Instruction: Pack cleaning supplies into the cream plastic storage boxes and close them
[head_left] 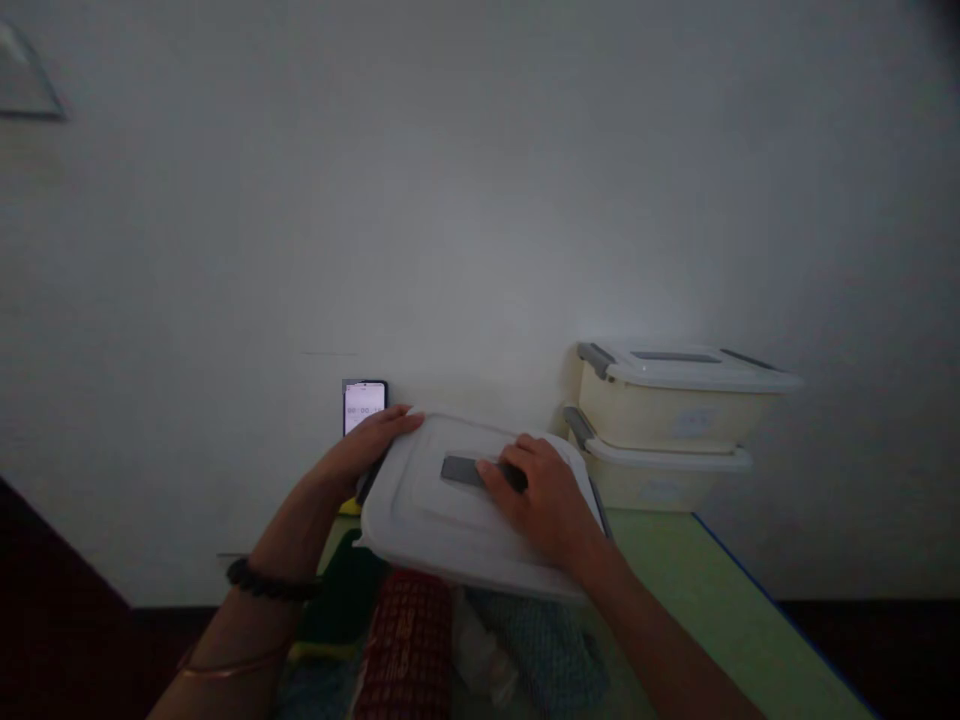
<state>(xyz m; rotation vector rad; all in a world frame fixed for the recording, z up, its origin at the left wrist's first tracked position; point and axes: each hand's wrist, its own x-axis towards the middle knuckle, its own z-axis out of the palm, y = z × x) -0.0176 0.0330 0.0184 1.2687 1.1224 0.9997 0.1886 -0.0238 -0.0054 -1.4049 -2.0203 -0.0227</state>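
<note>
White wall (pixel 480 220) rises behind a green bench (pixel 675 580). Tilted over the bench, a lid (pixel 457 530) has its left edge gripped by the left hand (pixel 375 440); the right hand (pixel 544 490) pinches its grey handle (pixel 459 469). Nearer than the lid: a red canister (pixel 409 640); behind its left end, a phone (pixel 365 398); to its right, stacked boxes (pixel 667 415).

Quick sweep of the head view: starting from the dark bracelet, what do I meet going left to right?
Dark bracelet → left hand → the visible end of the grey handle on the white lid → right hand → two stacked boxes.
</note>
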